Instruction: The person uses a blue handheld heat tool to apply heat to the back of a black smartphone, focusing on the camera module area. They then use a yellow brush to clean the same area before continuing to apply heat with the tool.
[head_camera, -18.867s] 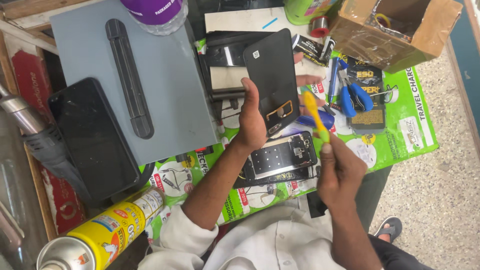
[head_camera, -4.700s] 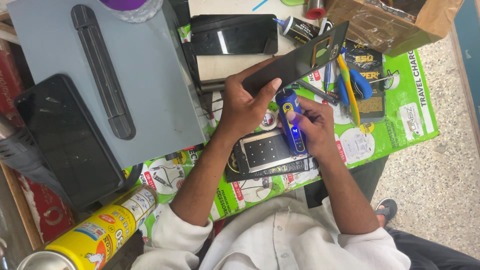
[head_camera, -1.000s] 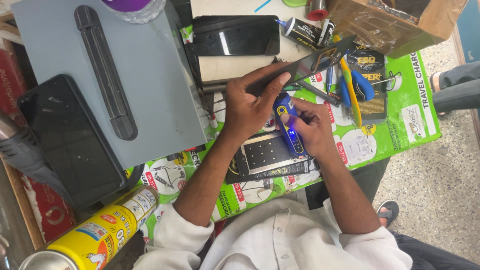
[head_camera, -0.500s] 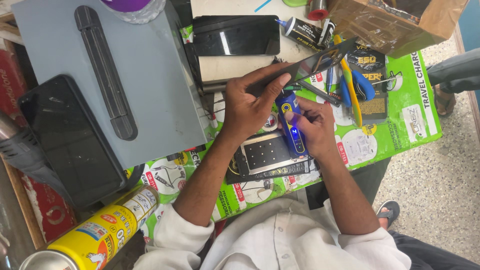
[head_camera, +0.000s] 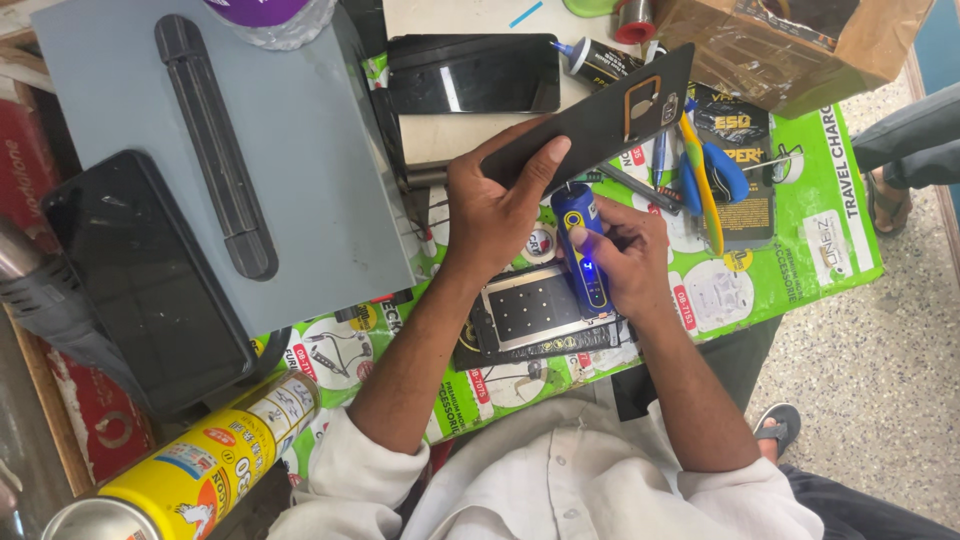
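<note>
Two hands (head_camera: 560, 225), black phone panel (head_camera: 600, 115) above blue tool (head_camera: 582, 250).

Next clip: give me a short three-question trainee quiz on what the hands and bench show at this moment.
1. True or false: the left hand holds a black phone back cover lifted off the bench.
2. What does the right hand grip? A) scissors B) a blue cylindrical tool C) the yellow spray can
3. Fill in: an opened phone lies below the hands on the ____ printed sheet.

Key: 1 true; 2 B, the blue cylindrical tool; 3 green.
</note>
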